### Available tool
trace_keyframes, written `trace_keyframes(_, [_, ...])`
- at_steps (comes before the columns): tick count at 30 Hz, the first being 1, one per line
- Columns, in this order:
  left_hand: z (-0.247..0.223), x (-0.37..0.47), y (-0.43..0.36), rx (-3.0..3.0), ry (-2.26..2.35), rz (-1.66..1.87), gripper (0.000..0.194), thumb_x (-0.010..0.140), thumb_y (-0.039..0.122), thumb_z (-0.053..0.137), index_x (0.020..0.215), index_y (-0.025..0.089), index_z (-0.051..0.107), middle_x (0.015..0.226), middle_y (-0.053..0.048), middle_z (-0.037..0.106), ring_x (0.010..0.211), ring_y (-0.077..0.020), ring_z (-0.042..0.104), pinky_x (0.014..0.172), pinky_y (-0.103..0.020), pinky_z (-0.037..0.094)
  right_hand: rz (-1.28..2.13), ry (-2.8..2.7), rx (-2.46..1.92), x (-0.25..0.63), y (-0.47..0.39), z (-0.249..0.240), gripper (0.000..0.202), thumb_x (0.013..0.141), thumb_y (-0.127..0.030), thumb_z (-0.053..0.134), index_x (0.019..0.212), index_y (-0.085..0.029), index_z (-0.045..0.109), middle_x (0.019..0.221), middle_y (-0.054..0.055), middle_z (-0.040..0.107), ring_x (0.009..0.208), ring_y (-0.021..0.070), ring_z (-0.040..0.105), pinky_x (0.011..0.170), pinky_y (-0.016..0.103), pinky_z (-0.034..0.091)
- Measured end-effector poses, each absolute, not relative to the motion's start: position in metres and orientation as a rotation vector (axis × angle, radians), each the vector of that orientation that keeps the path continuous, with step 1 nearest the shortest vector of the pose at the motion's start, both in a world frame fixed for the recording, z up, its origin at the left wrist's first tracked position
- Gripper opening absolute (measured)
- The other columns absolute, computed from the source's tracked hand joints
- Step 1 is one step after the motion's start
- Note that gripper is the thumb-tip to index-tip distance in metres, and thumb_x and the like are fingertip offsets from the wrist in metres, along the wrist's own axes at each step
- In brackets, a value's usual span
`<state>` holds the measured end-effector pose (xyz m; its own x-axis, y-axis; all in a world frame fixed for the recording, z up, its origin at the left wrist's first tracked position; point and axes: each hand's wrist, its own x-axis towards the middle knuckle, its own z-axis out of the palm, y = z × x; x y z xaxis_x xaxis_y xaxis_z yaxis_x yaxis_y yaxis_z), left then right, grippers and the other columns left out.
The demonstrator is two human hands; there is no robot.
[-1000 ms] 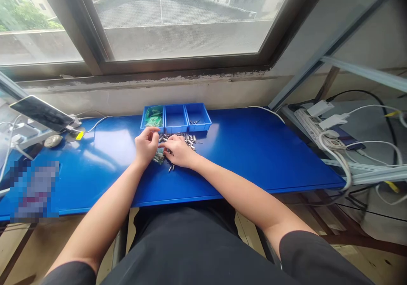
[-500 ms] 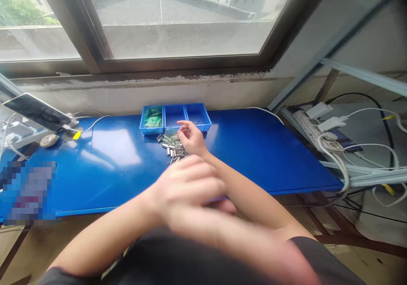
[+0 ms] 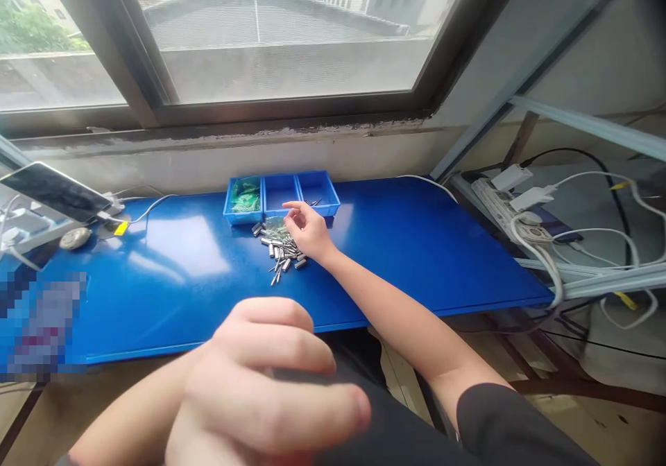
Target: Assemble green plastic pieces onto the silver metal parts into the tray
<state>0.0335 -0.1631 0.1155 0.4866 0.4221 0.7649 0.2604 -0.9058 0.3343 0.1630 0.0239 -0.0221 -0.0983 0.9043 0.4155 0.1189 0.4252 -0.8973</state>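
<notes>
metal pieces (image 3: 286, 265) point variously, long axes crossed; left hand (image 3: 254, 390) and right hand (image 3: 309, 234) curl, hold unclear.

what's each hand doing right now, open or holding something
Left hand: raised near the camera, fingers curled; palm hidden, so a hold cannot be told.
Right hand: fingers bent beside the metal parts; whether it grips anything cannot be told.

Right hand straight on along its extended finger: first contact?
Likely the middle blue bin: the right hand's extended finger already overlaps it in view. Height is unclear from this one angle, so it might pass above.
</notes>
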Motion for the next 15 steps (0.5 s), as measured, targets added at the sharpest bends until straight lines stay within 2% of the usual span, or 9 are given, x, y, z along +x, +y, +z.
trace_keyframes(2, [0.103, 0.030, -0.129, 2.606, 0.541, 1.447, 0.015, 0.095, 0.031, 0.061, 0.104, 0.033, 0.072, 0.079, -0.001, 0.073, 0.067, -0.0155, 0.066, 0.067, -0.031, 0.057, 0.867, -1.530, -0.933, 0.164, 0.025, -0.022, 0.029, 0.086, -0.034, 0.061, 0.112, -0.020, 0.064, 0.084, 0.001, 0.063, 0.070, 0.0133, 0.058, 0.064, 0.029, 0.052])
trace_keyframes(4, [0.083, 0.025, -0.082, 2.752, 0.483, 1.549, 0.023, 0.094, 0.023, 0.060, 0.112, 0.032, 0.070, 0.081, 0.000, 0.073, 0.071, -0.0152, 0.067, 0.071, -0.030, 0.057, 0.897, -1.514, -0.925, 0.165, 0.026, -0.023, 0.031, 0.086, -0.035, 0.062, 0.113, -0.021, 0.063, 0.086, 0.001, 0.065, 0.072, 0.0138, 0.059, 0.066, 0.029, 0.053])
trace_keyframes(6, [0.057, 0.018, -0.037, 2.797, 0.766, 1.558, 0.023, 0.093, 0.018, 0.058, 0.111, 0.026, 0.071, 0.088, -0.004, 0.074, 0.077, -0.0165, 0.068, 0.075, -0.031, 0.056, 0.930, -1.490, -0.909, 0.166, 0.027, -0.023, 0.033, 0.085, -0.036, 0.064, 0.114, -0.021, 0.063, 0.087, 0.002, 0.066, 0.074, 0.0146, 0.061, 0.068, 0.029, 0.053])
trace_keyframes(9, [0.021, 0.003, 0.006, 2.582, 1.293, 1.574, 0.020, 0.095, 0.024, 0.058, 0.107, 0.019, 0.072, 0.100, -0.010, 0.073, 0.091, -0.0199, 0.068, 0.084, -0.035, 0.056, 0.965, -1.468, -0.872, 0.168, 0.030, -0.023, 0.035, 0.083, -0.039, 0.066, 0.113, -0.021, 0.063, 0.087, 0.002, 0.067, 0.074, 0.0145, 0.063, 0.068, 0.030, 0.053])
trace_keyframes(12, [0.003, -0.011, 0.016, 2.452, 1.367, 1.379, 0.023, 0.094, 0.030, 0.060, 0.110, 0.018, 0.072, 0.094, -0.008, 0.072, 0.078, -0.0166, 0.065, 0.076, -0.032, 0.055, 0.985, -1.454, -0.840, 0.168, 0.033, -0.024, 0.037, 0.082, -0.042, 0.069, 0.112, -0.021, 0.063, 0.086, 0.001, 0.066, 0.073, 0.0140, 0.063, 0.068, 0.029, 0.053])
trace_keyframes(15, [0.000, -0.016, 0.011, 2.308, 1.345, 1.318, 0.018, 0.093, 0.031, 0.061, 0.096, 0.018, 0.073, 0.078, -0.003, 0.070, 0.066, -0.0138, 0.060, 0.069, -0.028, 0.051, 0.993, -1.443, -0.803, 0.167, 0.034, -0.025, 0.036, 0.083, -0.043, 0.069, 0.111, -0.021, 0.064, 0.087, 0.002, 0.066, 0.074, 0.0139, 0.063, 0.067, 0.029, 0.053])
